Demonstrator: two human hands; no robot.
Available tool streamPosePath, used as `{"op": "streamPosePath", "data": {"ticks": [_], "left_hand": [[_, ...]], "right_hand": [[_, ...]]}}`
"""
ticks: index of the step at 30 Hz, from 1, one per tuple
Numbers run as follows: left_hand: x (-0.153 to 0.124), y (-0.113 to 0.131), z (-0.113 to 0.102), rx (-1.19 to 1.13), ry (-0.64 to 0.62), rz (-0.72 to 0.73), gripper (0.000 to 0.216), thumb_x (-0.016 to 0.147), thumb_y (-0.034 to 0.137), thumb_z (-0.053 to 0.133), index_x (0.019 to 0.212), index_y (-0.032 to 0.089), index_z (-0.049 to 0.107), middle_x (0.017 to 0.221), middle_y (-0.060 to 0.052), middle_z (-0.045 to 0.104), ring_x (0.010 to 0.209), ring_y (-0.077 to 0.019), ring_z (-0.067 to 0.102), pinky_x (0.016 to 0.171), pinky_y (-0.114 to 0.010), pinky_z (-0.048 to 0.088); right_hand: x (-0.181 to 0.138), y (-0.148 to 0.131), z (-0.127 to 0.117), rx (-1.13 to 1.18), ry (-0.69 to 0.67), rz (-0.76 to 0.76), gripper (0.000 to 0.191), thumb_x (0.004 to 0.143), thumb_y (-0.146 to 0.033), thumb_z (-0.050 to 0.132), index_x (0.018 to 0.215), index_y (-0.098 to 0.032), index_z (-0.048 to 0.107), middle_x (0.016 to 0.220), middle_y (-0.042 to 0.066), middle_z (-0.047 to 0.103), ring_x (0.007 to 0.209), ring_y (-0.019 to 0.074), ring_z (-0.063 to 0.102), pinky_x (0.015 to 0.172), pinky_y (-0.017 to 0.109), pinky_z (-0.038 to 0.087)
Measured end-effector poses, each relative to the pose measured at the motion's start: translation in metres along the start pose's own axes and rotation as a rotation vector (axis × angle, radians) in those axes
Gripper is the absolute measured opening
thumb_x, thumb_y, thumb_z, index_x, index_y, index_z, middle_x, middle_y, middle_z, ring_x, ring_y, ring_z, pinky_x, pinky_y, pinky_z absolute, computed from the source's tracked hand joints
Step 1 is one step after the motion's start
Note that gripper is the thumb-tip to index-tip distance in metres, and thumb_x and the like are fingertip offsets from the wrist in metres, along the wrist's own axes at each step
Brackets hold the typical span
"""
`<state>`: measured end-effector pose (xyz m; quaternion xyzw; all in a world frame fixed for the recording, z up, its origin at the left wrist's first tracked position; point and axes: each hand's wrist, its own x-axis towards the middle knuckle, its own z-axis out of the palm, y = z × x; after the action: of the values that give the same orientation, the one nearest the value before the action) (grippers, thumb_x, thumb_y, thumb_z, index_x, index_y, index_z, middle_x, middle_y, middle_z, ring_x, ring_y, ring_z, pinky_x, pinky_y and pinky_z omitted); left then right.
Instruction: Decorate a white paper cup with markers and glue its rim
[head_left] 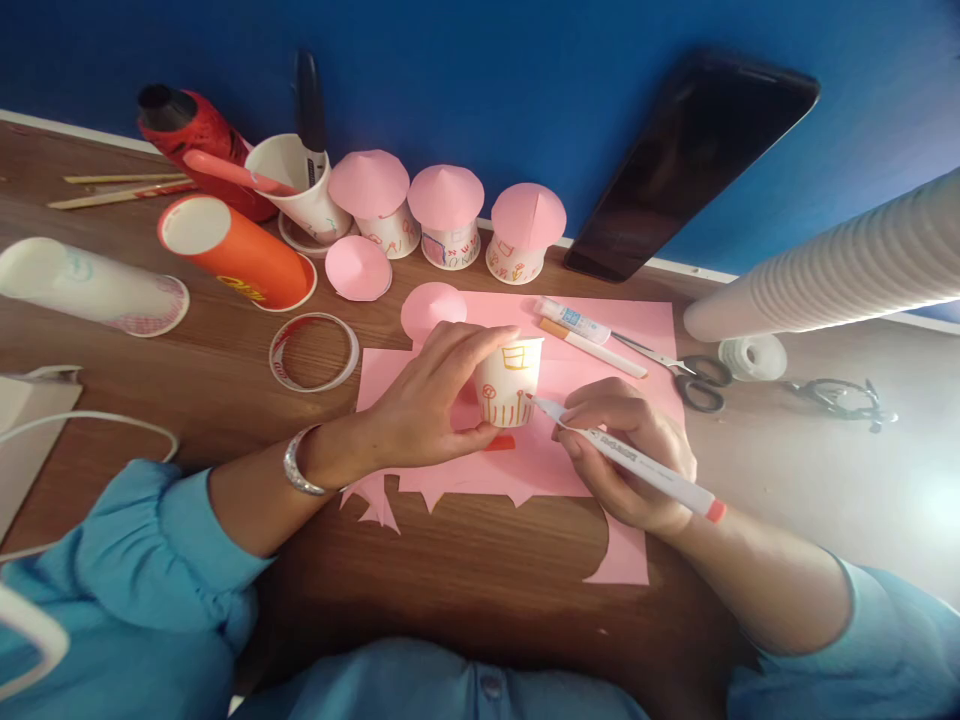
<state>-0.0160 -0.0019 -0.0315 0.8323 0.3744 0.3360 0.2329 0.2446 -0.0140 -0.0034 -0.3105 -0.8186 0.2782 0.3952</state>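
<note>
Centrally, the left hand (435, 395) grips a small white paper cup (510, 380), upside down, bearing orange and red drawings. The right hand (626, 455) clenches a marker (637, 465), tip touching the cup. Pink paper (570, 460) lies beneath both hands on the brown wooden counter (465, 570); a blue wall (487, 80) stands beyond.

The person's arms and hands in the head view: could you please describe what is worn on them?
Both arms wear loose light-blue sleeves, the left sleeve and right sleeve ending well above the wrists, forearms bare. A silver bracelet circles the left wrist. The left hand and right hand are ungloved, with no rings visible.
</note>
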Motion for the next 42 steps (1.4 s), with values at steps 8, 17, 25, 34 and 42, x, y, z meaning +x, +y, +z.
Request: {"op": "streamPosePath", "data": {"ticks": [8, 17, 25, 34, 42], "left_hand": [[0.0006, 0.0003, 0.0003, 0.005, 0.015, 0.033, 0.086, 0.088, 0.028, 0.081, 0.163, 0.022, 0.039, 0.149, -0.017, 0.06, 0.133, -0.032, 0.059, 0.114, -0.049, 0.053], [0.0012, 0.0005, -0.0007, 0.022, 0.004, 0.029, 0.086, 0.088, 0.029, 0.08, 0.163, 0.025, 0.037, 0.148, -0.015, 0.061, 0.131, -0.0323, 0.06, 0.112, -0.051, 0.054], [0.0003, 0.0, 0.0002, 0.021, 0.012, 0.037, 0.086, 0.088, 0.028, 0.08, 0.163, 0.024, 0.038, 0.148, -0.016, 0.062, 0.131, -0.033, 0.06, 0.112, -0.052, 0.054], [0.0023, 0.0003, -0.0003, 0.018, 0.003, 0.028, 0.089, 0.086, 0.027, 0.081, 0.163, 0.025, 0.037, 0.15, -0.015, 0.062, 0.132, -0.0329, 0.06, 0.112, -0.051, 0.054], [0.0011, -0.0005, -0.0003, 0.016, 0.01, 0.027, 0.089, 0.086, 0.026, 0.081, 0.163, 0.024, 0.037, 0.15, -0.016, 0.062, 0.131, -0.0329, 0.06, 0.111, -0.051, 0.053]], "right_hand": [[-0.0013, 0.0022, 0.0036, -0.004, 0.012, 0.023, 0.017, 0.1, -0.012, 0.066, 0.111, -0.025, 0.061, 0.092, 0.004, 0.075, 0.084, 0.0192, 0.077, 0.073, 0.032, 0.064], [-0.0014, 0.0025, 0.002, 0.006, -0.014, 0.031, 0.015, 0.101, -0.015, 0.065, 0.112, -0.024, 0.061, 0.094, 0.004, 0.074, 0.086, 0.019, 0.077, 0.074, 0.031, 0.063], [-0.0019, 0.0021, 0.0019, 0.018, -0.034, 0.063, 0.018, 0.101, -0.013, 0.065, 0.113, -0.026, 0.062, 0.098, 0.005, 0.075, 0.088, 0.0203, 0.078, 0.077, 0.034, 0.065], [-0.0008, 0.0021, 0.0029, 0.018, -0.006, 0.06, 0.015, 0.103, -0.015, 0.064, 0.114, -0.026, 0.061, 0.095, 0.004, 0.073, 0.087, 0.0201, 0.077, 0.076, 0.034, 0.065], [-0.0028, 0.0011, 0.0013, -0.001, -0.007, 0.069, 0.015, 0.102, -0.015, 0.065, 0.111, -0.026, 0.061, 0.095, 0.004, 0.073, 0.085, 0.0193, 0.077, 0.075, 0.033, 0.063]]}}
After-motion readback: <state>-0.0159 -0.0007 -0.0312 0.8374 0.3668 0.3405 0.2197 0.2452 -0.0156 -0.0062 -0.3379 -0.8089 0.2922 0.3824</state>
